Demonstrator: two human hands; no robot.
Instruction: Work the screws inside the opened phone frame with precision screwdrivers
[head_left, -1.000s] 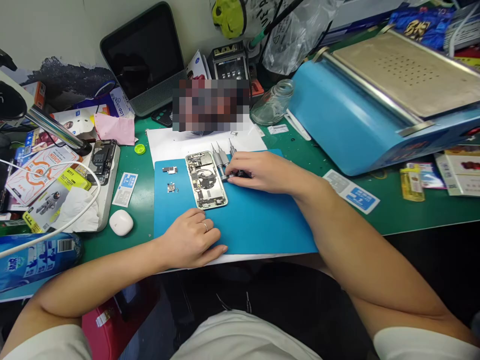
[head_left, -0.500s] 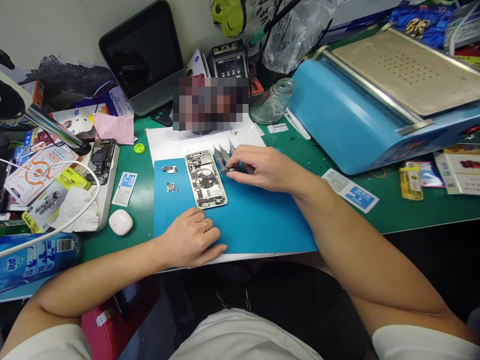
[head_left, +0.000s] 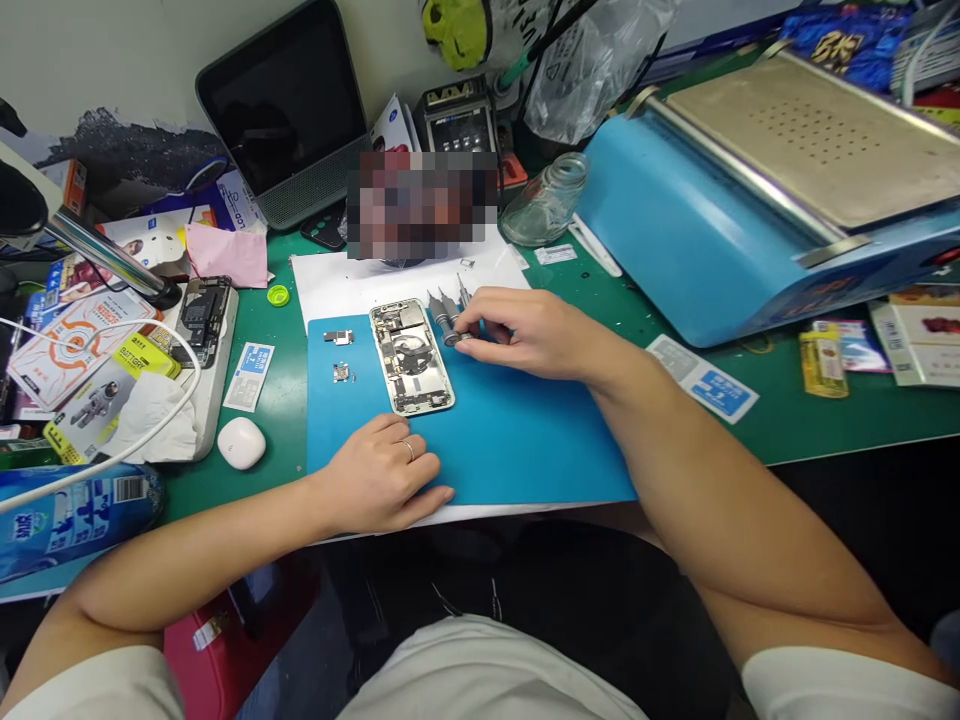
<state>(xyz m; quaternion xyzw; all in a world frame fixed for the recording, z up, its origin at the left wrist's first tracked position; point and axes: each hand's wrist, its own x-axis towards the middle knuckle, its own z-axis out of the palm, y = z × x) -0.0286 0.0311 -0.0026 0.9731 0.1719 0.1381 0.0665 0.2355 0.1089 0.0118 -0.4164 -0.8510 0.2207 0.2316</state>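
Note:
An opened smartphone [head_left: 412, 358] lies on the blue mat [head_left: 517, 440], its inner metal plate and round coil showing. Just below its bottom edge, my left hand [head_left: 386, 475] rests palm down on the mat, fingers curled in and a ring on one. To the right of the phone, several slim grey screwdrivers [head_left: 444, 310] lie side by side with their tips pointing away. My right hand [head_left: 525, 332] has thumb and forefinger pinched at the handle end of one; its other fingers partly cover the handles. Two small phone parts, a metal-shielded piece [head_left: 338, 337] and a little bracket [head_left: 342, 372], lie left of the phone.
A blue machine with a metal plate [head_left: 660, 250] stands at the right. Behind the mat are a glass jar [head_left: 545, 200], a dark-screened display [head_left: 289, 100] and a blurred patch. Boxes, a white earbud case [head_left: 241, 443] and a white cable [head_left: 169, 415] crowd the left.

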